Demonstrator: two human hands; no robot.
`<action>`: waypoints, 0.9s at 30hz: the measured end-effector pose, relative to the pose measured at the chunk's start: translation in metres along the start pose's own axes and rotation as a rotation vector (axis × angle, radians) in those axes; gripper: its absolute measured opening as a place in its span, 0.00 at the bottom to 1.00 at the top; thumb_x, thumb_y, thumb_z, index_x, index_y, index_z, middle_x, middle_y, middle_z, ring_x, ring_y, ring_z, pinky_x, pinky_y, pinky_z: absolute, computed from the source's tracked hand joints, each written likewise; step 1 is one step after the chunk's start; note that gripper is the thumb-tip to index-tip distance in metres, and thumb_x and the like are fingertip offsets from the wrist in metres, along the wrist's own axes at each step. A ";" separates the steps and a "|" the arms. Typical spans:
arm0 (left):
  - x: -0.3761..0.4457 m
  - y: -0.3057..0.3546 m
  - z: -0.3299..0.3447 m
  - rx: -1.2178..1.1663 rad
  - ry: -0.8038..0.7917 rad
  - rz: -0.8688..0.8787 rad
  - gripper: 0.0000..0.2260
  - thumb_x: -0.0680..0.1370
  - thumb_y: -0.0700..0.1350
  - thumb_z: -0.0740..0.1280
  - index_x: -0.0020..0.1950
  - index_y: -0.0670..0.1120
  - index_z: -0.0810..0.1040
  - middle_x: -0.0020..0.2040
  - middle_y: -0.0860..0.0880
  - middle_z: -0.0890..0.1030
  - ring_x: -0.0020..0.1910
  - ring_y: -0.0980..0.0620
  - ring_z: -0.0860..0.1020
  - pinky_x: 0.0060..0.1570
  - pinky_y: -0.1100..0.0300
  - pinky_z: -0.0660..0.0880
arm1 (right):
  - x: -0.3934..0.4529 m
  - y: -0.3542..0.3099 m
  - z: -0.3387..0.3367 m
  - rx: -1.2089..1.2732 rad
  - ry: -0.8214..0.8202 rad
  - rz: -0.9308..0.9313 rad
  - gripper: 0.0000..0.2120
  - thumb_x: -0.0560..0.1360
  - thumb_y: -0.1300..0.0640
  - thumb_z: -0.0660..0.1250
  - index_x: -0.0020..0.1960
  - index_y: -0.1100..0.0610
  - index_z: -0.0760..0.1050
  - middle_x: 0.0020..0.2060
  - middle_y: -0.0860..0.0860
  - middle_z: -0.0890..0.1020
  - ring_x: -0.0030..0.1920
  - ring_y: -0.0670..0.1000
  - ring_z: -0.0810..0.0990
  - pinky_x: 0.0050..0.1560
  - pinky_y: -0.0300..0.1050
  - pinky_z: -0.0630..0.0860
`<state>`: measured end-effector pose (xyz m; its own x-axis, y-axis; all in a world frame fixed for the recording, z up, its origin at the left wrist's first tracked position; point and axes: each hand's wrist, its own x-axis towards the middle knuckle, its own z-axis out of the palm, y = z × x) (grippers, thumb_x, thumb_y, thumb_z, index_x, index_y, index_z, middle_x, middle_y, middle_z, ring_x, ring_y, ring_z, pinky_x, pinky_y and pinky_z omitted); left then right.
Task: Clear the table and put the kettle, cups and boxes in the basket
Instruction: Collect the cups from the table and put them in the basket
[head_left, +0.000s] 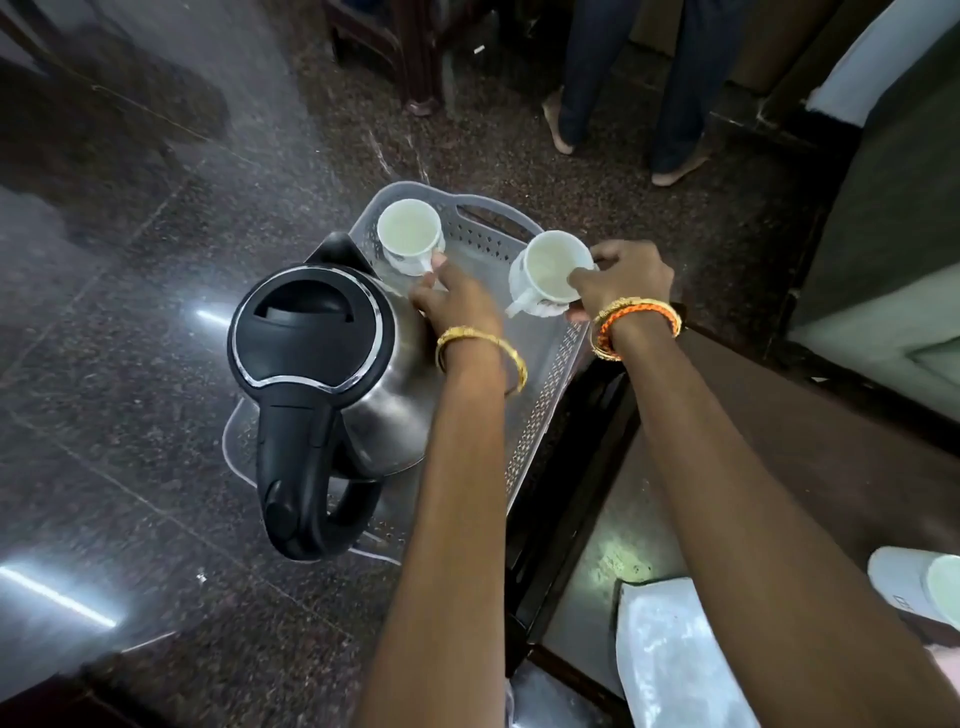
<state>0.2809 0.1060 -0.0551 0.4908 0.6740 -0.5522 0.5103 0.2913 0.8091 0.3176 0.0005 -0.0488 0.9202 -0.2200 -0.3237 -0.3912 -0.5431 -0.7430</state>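
A clear plastic basket (540, 364) stands on the dark floor beside the table. A steel kettle (317, 364) with a black lid and handle sits in its near end. My left hand (452, 301) holds one white cup (408, 236) by its handle over the basket's far left corner. My right hand (623, 278) grips a second white cup (545, 275) by its rim above the basket's far right side. Both cups are upright and look empty.
The dark wooden table (779, 441) lies under my right arm, with a white box (670, 654) near its front and another white cup (924, 582) at the right edge. A person's legs (623, 78) stand beyond the basket. A bed corner (883, 62) is at the upper right.
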 end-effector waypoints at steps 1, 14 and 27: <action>-0.007 -0.002 -0.001 -0.035 -0.013 -0.003 0.19 0.82 0.47 0.52 0.68 0.35 0.62 0.69 0.37 0.68 0.58 0.46 0.69 0.42 0.63 0.60 | 0.004 -0.002 0.004 -0.062 -0.015 -0.039 0.12 0.68 0.64 0.68 0.50 0.57 0.82 0.48 0.60 0.83 0.42 0.62 0.83 0.43 0.56 0.83; -0.025 -0.026 0.000 -0.049 -0.213 0.026 0.23 0.82 0.53 0.45 0.73 0.44 0.58 0.74 0.44 0.63 0.73 0.48 0.62 0.72 0.54 0.59 | 0.024 -0.034 0.084 -0.277 -0.015 -0.211 0.14 0.73 0.62 0.68 0.58 0.61 0.77 0.54 0.57 0.82 0.55 0.58 0.80 0.51 0.44 0.80; -0.014 -0.028 0.018 -0.047 -0.182 0.059 0.24 0.82 0.55 0.45 0.73 0.45 0.61 0.72 0.45 0.68 0.69 0.47 0.67 0.64 0.59 0.62 | 0.012 -0.021 0.038 0.052 -0.117 -0.176 0.05 0.72 0.58 0.66 0.39 0.56 0.79 0.38 0.55 0.84 0.37 0.54 0.84 0.42 0.54 0.83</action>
<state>0.2729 0.0766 -0.0735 0.6408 0.5580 -0.5274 0.4454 0.2893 0.8473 0.3361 0.0397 -0.0591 0.9678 -0.0282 -0.2502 -0.2278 -0.5214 -0.8223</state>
